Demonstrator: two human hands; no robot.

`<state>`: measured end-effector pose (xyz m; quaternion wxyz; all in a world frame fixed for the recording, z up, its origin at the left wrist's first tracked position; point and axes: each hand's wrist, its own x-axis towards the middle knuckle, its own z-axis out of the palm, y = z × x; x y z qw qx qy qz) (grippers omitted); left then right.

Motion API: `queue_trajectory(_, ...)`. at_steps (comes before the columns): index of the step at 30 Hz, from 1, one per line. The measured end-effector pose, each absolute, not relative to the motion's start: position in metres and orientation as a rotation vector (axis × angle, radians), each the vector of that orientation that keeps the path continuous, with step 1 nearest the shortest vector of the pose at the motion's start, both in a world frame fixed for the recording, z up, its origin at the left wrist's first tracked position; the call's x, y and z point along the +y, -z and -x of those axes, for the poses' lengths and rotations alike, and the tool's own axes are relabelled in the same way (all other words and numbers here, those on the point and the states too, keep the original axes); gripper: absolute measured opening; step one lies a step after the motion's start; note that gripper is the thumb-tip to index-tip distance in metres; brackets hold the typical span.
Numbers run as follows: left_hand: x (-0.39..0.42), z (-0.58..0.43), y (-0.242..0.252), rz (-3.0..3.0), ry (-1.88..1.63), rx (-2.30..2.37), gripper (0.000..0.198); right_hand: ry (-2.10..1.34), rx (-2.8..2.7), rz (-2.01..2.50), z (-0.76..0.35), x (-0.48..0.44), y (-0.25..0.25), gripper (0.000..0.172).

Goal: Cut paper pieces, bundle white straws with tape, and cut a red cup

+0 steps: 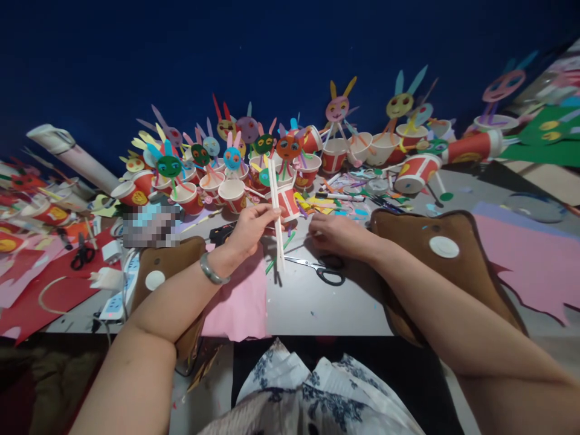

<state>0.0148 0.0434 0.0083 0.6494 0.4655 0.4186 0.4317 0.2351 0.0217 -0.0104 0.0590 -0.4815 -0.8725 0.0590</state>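
Observation:
My left hand [248,229] pinches a few narrow white paper strips [279,241] between thumb and fingers. The strips stand nearly upright, their tops in front of a red and white paper cup [290,202]. To the right, my right hand [338,232] rests low at the table with its fingers curled; whatever they may hold is hidden. Just below it lie scissors [319,269] with black handles, blades pointing left toward the strips. A thin green strip [289,240] lies behind the white ones. Pink paper [240,296] spreads under my left wrist.
Several paper cups with rabbit-faced figures [232,159] crowd the back along a dark blue wall [290,48]. Brown cushioned pads [426,272] lie under both forearms. Markers [339,197] and paper scraps sit behind my right hand. A power strip [118,296] with plugs is at left.

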Motion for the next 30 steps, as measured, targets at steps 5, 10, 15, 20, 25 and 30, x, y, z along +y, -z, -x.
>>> queue_trajectory(5, 0.040, -0.016, -0.011, -1.057, -1.176, 0.905, 0.023, -0.333, -1.971, 1.575, -0.245, 0.026, 0.009, 0.007)
queue_trajectory(10, 0.032, -0.019, -0.012, -1.083, -1.172, 0.852, 0.022, -0.649, -1.617, 1.526, -0.238, 0.022, 0.007, 0.009)
queue_trajectory(15, 0.028, -0.020, -0.013, -1.134, -1.184, 0.829, 0.023, -0.811, -1.458, 1.451, -0.239, 0.022, 0.005, 0.017)
queue_trajectory(20, 0.028, -0.020, -0.014, -1.108, -1.257, 0.813, 0.023, -0.922, -1.335, 1.358, -0.241, 0.024, 0.005, 0.026)
queue_trajectory(25, 0.021, -0.025, -0.005, -1.106, -1.064, 0.771, 0.034, -1.231, -1.249, 1.217, -0.229, 0.017, 0.005, 0.037)
queue_trajectory(30, 0.017, -0.028, 0.004, -1.095, -0.937, 0.738, 0.039, -1.333, -1.278, 1.141, -0.220, 0.010, 0.005, 0.038)
